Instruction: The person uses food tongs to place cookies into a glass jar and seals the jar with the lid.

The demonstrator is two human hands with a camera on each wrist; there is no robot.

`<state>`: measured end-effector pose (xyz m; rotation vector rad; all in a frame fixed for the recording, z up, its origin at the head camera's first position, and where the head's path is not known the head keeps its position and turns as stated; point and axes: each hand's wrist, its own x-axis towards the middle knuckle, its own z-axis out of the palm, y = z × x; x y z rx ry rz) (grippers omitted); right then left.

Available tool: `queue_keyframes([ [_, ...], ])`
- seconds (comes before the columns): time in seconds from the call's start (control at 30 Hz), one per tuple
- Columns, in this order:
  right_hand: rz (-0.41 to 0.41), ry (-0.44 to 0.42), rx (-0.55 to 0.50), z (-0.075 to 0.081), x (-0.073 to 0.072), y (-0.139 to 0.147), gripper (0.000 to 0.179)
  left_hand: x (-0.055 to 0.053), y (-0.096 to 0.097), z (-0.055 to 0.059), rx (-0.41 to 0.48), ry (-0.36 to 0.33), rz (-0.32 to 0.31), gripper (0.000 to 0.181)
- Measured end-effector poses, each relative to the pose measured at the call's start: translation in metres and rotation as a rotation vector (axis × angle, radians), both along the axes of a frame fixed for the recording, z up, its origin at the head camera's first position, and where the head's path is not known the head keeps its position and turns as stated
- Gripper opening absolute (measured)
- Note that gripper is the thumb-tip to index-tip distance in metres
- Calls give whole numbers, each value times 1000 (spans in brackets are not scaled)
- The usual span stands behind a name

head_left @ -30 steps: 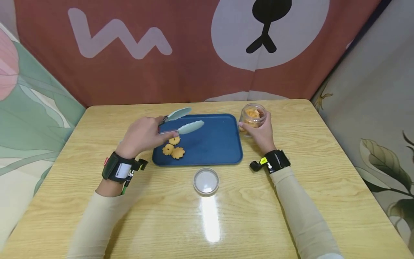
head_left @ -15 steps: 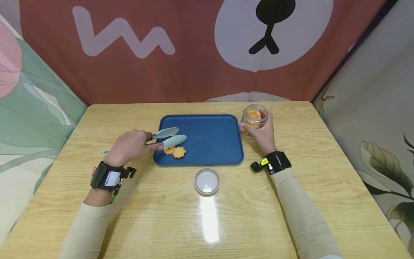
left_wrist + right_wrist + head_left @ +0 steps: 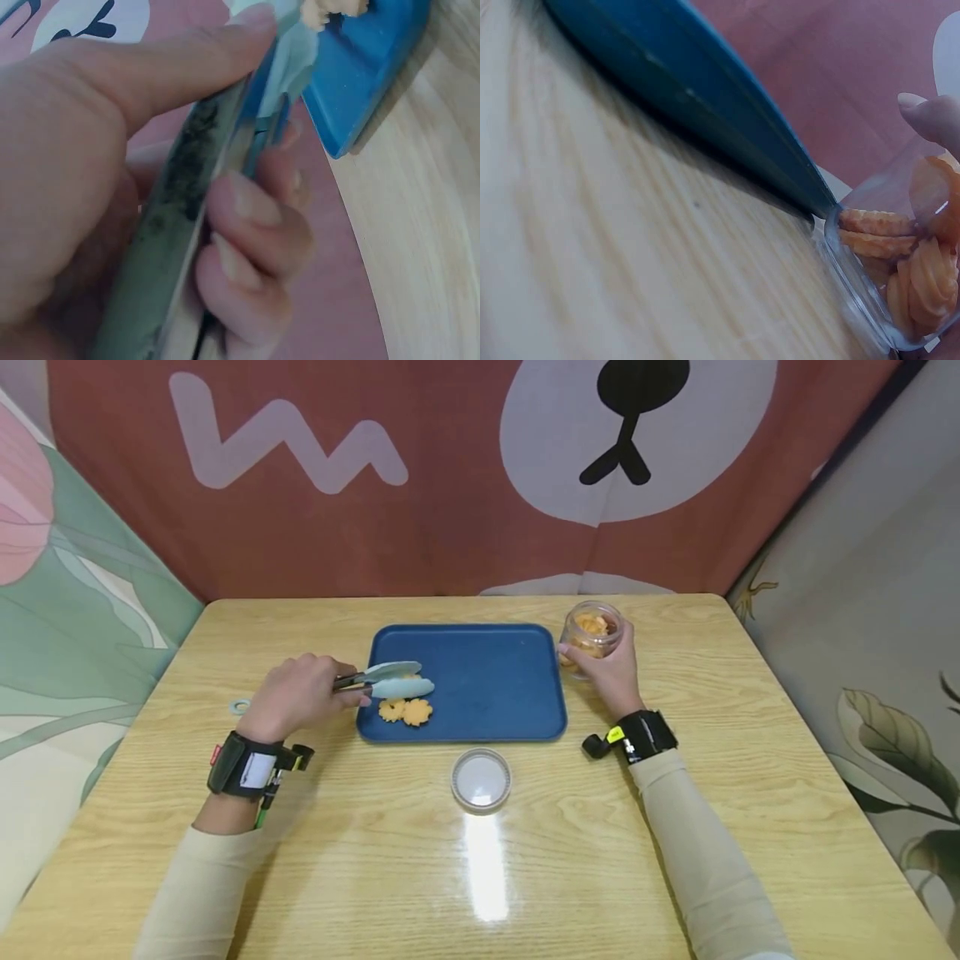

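Observation:
My left hand (image 3: 296, 697) grips a pair of tongs (image 3: 401, 688) with pale blue tips, fingers curled round the metal arms in the left wrist view. The tips hover or rest over the left part of a blue tray (image 3: 491, 685); I cannot tell whether they touch it. Two flower-shaped cookies (image 3: 417, 712) show just below them, and another lies mostly hidden behind the tips. At the tray's right side, my right hand (image 3: 615, 672) holds a clear jar (image 3: 572, 664) containing several cookies (image 3: 922, 289). The jar's mouth is uncovered.
A round clear lid (image 3: 482, 781) lies on the wooden table (image 3: 375, 860) in front of the tray. Behind the table's far edge hangs a reddish-brown cloth (image 3: 450, 543) with a bear's muzzle. Patterned cloths flank both sides.
My left hand has moved left and down with the tongs, bringing the tips over the cookies on the tray. The tips have drawn closer together. My right hand stays on the jar.

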<state>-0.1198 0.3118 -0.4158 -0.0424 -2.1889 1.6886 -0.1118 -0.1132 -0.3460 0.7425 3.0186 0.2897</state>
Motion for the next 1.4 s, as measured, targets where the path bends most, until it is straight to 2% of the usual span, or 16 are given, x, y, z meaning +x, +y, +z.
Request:
queue_keyframes([
  [0.23,2,-4,-12,0,1,2,89,1,5,3,24,49,-8,50],
  [0.4,1,-11,-6,-1,0,3,89,2,13,2,39,99,-50,46],
  [0.57,9,4,-17,-4,-5,7,89,-2,32,6,91,160,-83,51],
  [0.73,10,3,-30,-4,-4,7,89,-6,56,7,134,185,-133,58],
  [0.87,14,-8,-36,-1,-1,5,89,-12,78,7,182,216,-182,53],
  [1.0,8,-12,-29,-1,0,5,88,-18,102,15,217,252,-219,45],
  [1.1,4,-7,-18,-1,1,4,88,-22,120,24,217,254,-240,44],
  [1.4,3,12,-26,1,1,4,89,-35,167,48,105,280,-283,56],
])
